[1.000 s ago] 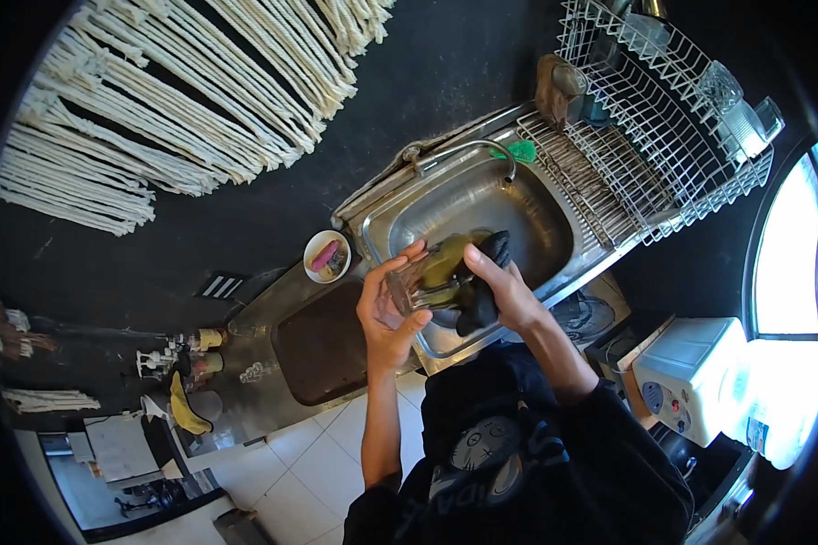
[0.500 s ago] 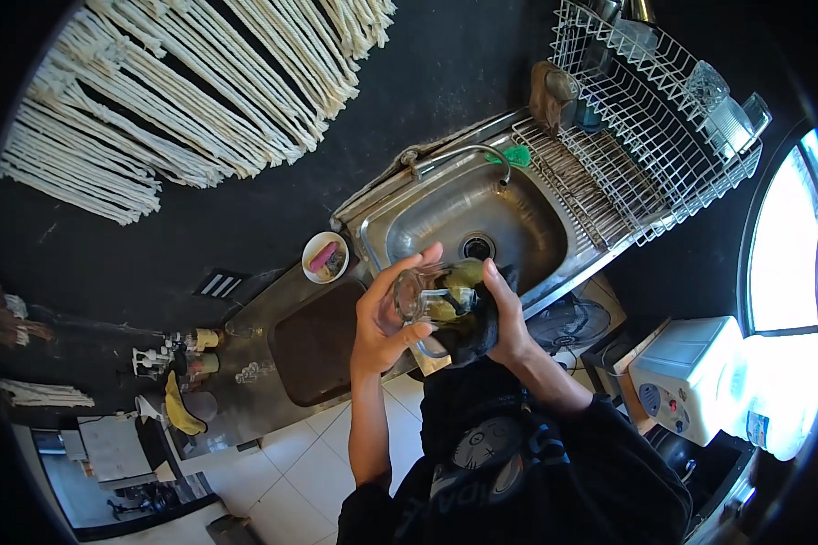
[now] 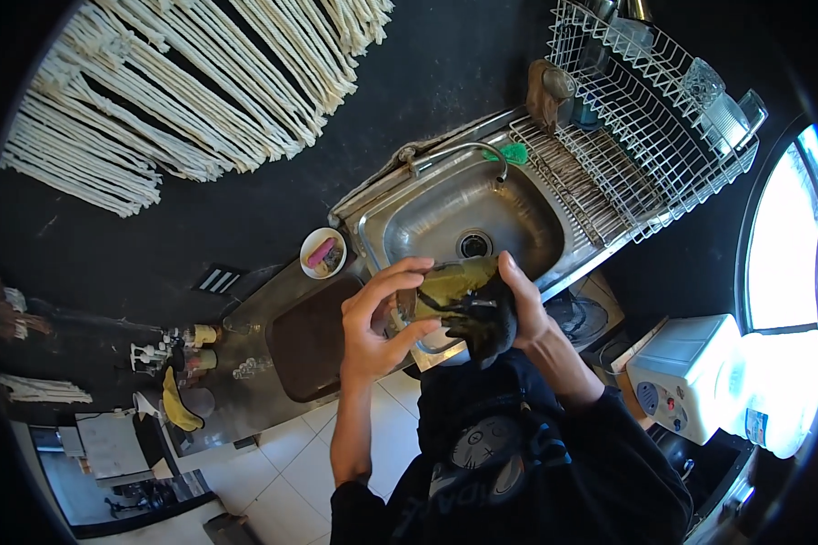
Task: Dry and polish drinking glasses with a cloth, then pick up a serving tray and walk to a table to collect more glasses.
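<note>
Both my hands are raised in front of the sink [image 3: 518, 195], over its near edge. Fingers and thumb of my left hand [image 3: 369, 325] are curved around a clear drinking glass [image 3: 407, 305], of which only a small part shows. A black and yellow-green cloth [image 3: 459, 289] covers most of the glass and hangs down in a dark fold. My right hand [image 3: 529, 313] is closed on this cloth from the right, thumb upward, pressing it against the glass. The right fingers are hidden behind the cloth.
A curved tap [image 3: 468, 150] and green scrubber [image 3: 515, 153] are at the sink's back edge. To the right stands a white wire dish rack [image 3: 645, 173] with glasses. Left are a white bowl [image 3: 340, 263], a brown tray [image 3: 304, 341] and a yellow cloth [image 3: 177, 404]. A water dispenser [image 3: 682, 377] stands right.
The cloth has come further over the glass, and more of its yellow-green side shows. My left hand has shifted slightly left; the glass is less visible.
</note>
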Available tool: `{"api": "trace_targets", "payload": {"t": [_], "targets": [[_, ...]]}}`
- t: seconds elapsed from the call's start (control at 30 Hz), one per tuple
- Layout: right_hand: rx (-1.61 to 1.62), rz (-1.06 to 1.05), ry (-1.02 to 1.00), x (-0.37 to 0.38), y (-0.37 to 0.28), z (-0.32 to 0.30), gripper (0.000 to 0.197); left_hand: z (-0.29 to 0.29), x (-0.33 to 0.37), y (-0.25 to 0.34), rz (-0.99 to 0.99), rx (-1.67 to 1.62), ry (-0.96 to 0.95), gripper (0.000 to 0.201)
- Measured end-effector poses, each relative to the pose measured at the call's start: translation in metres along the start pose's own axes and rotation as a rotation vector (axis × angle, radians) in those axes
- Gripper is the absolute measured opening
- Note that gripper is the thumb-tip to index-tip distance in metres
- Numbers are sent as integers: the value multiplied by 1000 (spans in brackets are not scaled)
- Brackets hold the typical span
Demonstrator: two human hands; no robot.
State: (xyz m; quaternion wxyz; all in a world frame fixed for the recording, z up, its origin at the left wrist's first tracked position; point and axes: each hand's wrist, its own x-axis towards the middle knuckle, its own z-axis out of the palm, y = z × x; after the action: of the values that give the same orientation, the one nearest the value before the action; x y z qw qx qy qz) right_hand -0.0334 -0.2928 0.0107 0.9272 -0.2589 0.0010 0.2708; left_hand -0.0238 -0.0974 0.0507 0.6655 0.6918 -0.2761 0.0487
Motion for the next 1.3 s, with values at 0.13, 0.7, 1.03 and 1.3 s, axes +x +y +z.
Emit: {"api": "trace_targets", "payload": {"t": [0.13,0.7,1.03,1.3], "targets": [[51,-29,89,-3,11,22,58,-6,4,11,79,123,-89,44],[-582,-292,166,-2,16,24,44,7,-13,2,-205,-311,161,53],[-577,-116,-12,-4,-3,27,58,-5,-6,-4,33,-159,-58,42],[-547,-171,33,1,5,24,54,-4,-6,-4,42,-108,-30,48]]}}
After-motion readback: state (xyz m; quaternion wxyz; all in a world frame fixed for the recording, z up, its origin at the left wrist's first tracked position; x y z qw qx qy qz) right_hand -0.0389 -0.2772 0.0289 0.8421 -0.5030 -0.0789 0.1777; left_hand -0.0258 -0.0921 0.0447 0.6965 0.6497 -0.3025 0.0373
